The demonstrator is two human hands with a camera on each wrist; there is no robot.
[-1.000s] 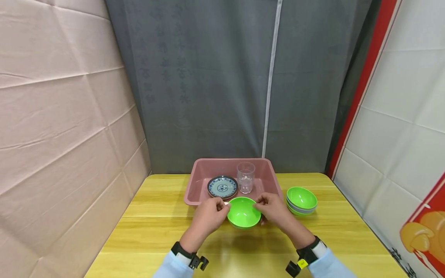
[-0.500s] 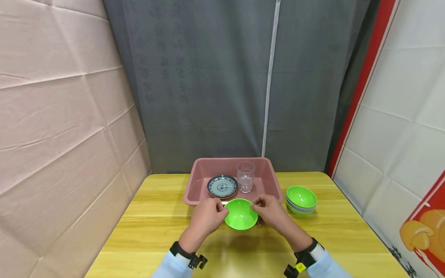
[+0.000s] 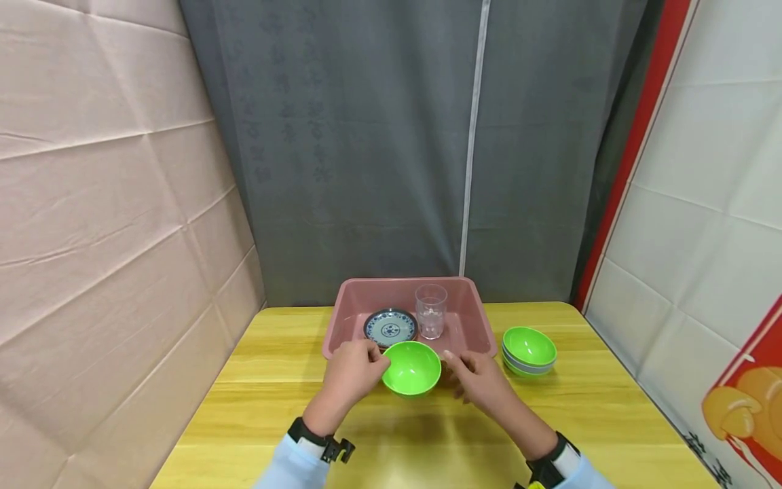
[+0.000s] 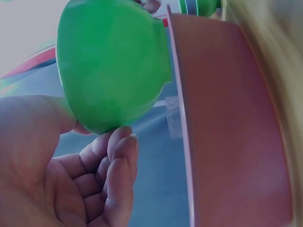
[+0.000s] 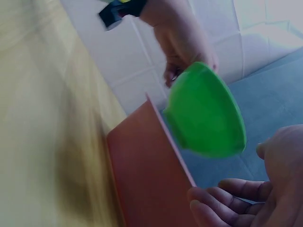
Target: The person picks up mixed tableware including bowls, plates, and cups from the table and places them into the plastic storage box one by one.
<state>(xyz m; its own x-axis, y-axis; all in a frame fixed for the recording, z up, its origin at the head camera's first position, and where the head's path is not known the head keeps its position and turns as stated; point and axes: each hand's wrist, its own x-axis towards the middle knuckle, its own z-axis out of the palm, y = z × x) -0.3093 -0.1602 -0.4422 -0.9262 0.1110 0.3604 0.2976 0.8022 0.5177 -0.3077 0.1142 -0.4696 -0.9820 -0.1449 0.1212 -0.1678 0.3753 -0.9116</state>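
My left hand (image 3: 353, 372) pinches the rim of a green bowl (image 3: 412, 369), thumb on one side and fingertips on the other. In the left wrist view the bowl (image 4: 111, 66) hangs in the air beside the pink basin's wall (image 4: 227, 123). My right hand (image 3: 479, 382) is apart from the bowl's right side, its fingers loosely bent and holding nothing; the right wrist view shows a gap between those fingers (image 5: 218, 203) and the bowl (image 5: 206, 113). Behind the bowl, the pink basin (image 3: 348, 299) contains a blue-patterned plate (image 3: 391, 327) and a clear glass (image 3: 431, 312).
To the right of the basin, a stack of green and grey bowls (image 3: 529, 350) stands on the wooden table (image 3: 256, 401). A grey curtain (image 3: 366, 149) hangs behind the table, with pale panels on both sides.
My right hand has let go of the bowl's rim and drawn away from it. The bowl has shifted left and slightly up, still in my left hand.
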